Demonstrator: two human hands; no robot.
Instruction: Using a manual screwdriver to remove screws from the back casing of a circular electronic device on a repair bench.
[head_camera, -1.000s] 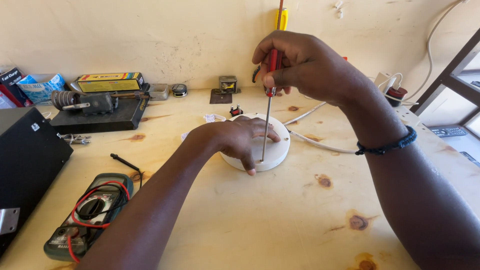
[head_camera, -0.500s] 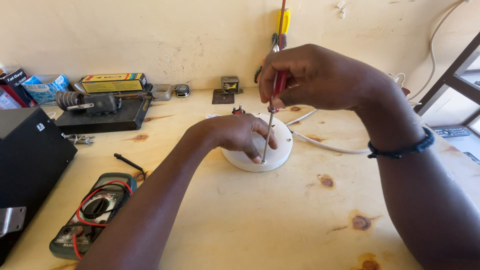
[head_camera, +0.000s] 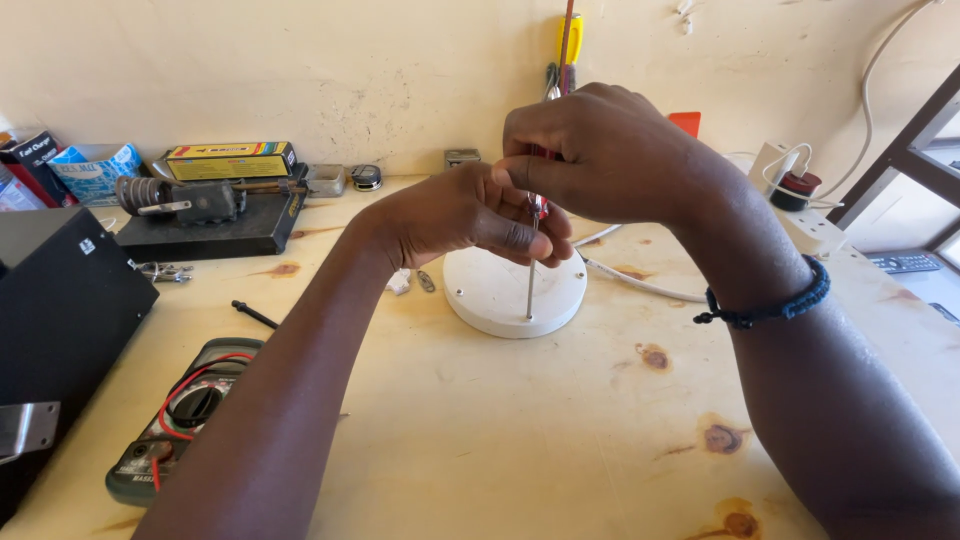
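The right hand (head_camera: 600, 155) was closed around the red handle of a screwdriver (head_camera: 531, 262), held upright so that its thin metal shaft stood straight down with the tip set on the white round disc (head_camera: 515, 295), evidently to keep the tip seated squarely in a fastening there. The left hand (head_camera: 470, 212) was raised off the disc, its fingers (head_camera: 520, 240) drawn together against the upper shaft just under the handle, apparently steadying it; whether they truly pinched it could not be told. The disc lay flat on the pale wooden bench (head_camera: 560, 440), near its middle, with a white cable (head_camera: 640, 283) running off behind it. A multimeter (head_camera: 180, 420) with red and black leads lay well apart at the left, beside a black case (head_camera: 60, 310). A soldering stand (head_camera: 200, 205) sat by the wall.
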